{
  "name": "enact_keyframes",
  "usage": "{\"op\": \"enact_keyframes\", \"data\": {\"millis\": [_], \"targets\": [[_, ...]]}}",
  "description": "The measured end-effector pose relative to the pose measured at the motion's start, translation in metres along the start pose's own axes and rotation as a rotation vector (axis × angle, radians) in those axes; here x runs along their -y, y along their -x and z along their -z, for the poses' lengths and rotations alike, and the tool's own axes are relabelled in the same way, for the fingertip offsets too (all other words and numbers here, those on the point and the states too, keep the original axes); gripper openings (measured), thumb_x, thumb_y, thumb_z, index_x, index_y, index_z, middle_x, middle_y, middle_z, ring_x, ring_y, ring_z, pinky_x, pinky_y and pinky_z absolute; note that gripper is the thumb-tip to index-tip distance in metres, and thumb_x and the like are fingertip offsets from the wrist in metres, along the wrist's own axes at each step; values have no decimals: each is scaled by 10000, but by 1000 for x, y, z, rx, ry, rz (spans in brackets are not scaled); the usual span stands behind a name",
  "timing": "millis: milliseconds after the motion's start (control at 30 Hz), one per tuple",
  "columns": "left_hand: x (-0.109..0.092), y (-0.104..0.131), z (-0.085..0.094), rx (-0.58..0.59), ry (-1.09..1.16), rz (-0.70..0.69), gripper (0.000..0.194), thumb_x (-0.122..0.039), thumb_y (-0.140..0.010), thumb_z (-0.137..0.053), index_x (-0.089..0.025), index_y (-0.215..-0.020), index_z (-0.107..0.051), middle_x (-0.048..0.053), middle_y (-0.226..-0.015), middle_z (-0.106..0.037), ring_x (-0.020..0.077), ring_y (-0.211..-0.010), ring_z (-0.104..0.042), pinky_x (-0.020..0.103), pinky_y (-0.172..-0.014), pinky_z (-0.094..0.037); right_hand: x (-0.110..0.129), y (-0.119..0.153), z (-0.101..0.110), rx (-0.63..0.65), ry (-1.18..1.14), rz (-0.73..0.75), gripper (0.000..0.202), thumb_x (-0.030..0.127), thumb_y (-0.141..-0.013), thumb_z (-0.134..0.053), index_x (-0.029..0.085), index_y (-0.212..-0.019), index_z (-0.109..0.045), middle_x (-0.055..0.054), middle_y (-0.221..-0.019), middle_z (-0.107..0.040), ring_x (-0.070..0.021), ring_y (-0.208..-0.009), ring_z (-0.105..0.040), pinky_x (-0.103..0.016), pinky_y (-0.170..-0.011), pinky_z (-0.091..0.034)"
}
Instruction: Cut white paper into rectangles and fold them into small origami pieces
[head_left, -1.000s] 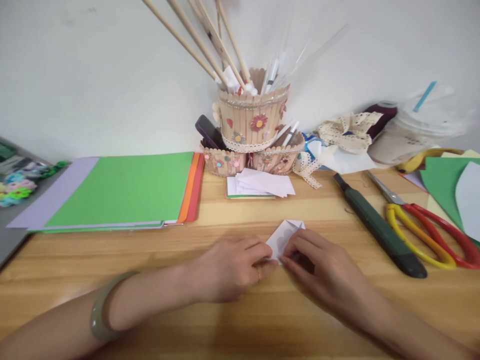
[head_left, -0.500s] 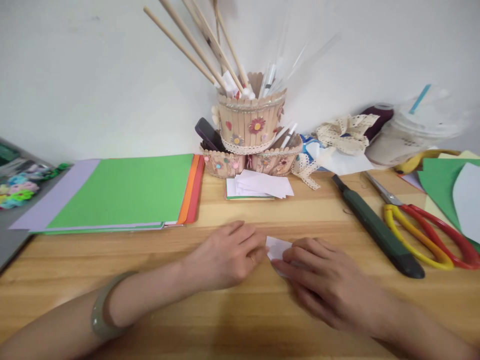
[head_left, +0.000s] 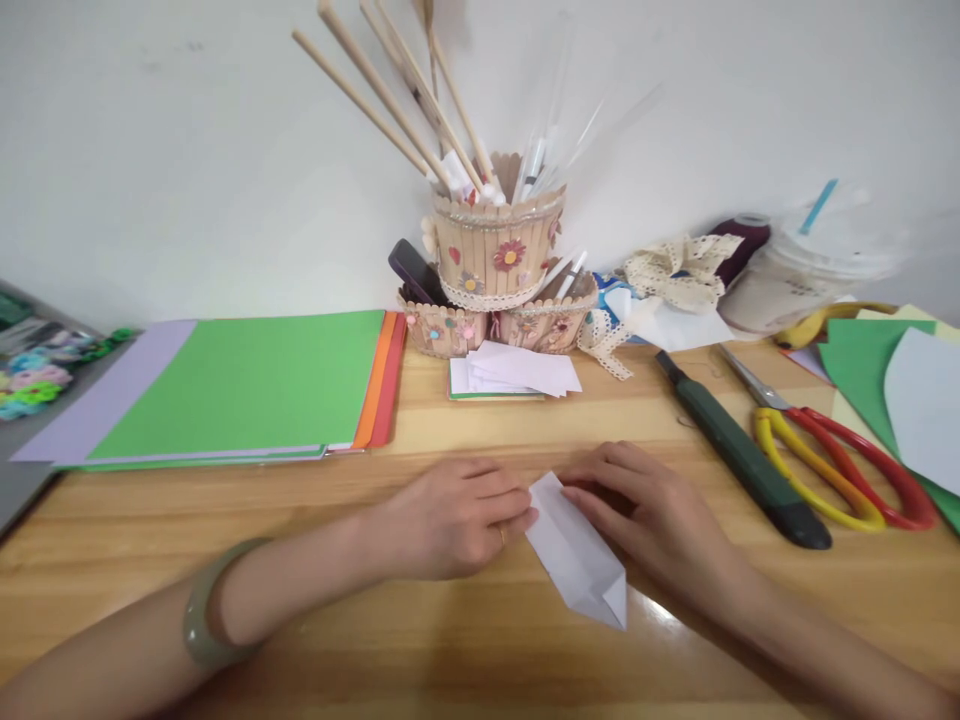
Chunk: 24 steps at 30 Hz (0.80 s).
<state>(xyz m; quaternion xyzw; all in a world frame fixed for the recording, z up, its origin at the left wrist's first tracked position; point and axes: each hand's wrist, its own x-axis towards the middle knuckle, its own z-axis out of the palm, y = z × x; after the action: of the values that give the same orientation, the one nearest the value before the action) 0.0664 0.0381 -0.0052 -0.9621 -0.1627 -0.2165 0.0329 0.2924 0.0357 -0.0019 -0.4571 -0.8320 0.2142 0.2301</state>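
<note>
A small folded white paper [head_left: 574, 550] lies slanted on the wooden table between my hands, with creases and a turned-up flap at its lower right end. My left hand [head_left: 469, 515], fingers curled together, pinches the paper's upper left edge. At the top corner, the thumb of my right hand [head_left: 649, 500] presses on the upper right edge, its bent fingers close behind. Most of the paper shows. A bangle circles my left wrist.
Behind the hands lies a stack of white paper slips [head_left: 521, 368], before a decorated wooden-stick holder [head_left: 501, 245]. Coloured sheets [head_left: 247, 385] are at left. A dark green cutter-like tool [head_left: 739, 450] and red-and-yellow-handled scissors [head_left: 832, 455] lie at right, near a lidded plastic cup [head_left: 802, 275].
My right hand has moved up and off the paper's middle to its top edge, uncovering the folded shape. The left hand stays almost in place. The view has shifted slightly.
</note>
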Motion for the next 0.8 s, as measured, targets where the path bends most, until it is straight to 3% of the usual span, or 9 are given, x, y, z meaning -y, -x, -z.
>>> {"op": "enact_keyframes", "data": {"millis": [233, 400, 800], "targets": [[6, 0, 6, 62, -33, -73, 183, -114, -926, -449, -87, -992, -618, 70, -945, -669, 153, -930, -603, 302, -859, -480, 3, -1, -9, -39, 38, 6, 125, 235, -868, -507, 185, -860, -622, -45, -781, -613, -167, -713, -578, -288, -596, -468], [8, 0, 7, 71, -46, -82, 236, -109, -943, -401, -94, -1035, -617, 63, -996, -668, 153, -934, -593, 324, -926, -450, 4, 3, -10, -100, 207, 199, 176, 182, -892, -451, 173, -855, -623, -58, -776, -609, -174, -721, -564, -295, -605, -470], [4, -1, 4, 41, -62, -14, 259, -153, -959, -388, -104, -1037, -630, 35, -1061, -673, 163, -1003, -580, 314, -921, -455, 7, 10, -1, -30, 441, 487, 239, 123, -902, -380, 115, -951, -613, -88, -803, -617, -205, -739, -531, -332, -589, -464]]}}
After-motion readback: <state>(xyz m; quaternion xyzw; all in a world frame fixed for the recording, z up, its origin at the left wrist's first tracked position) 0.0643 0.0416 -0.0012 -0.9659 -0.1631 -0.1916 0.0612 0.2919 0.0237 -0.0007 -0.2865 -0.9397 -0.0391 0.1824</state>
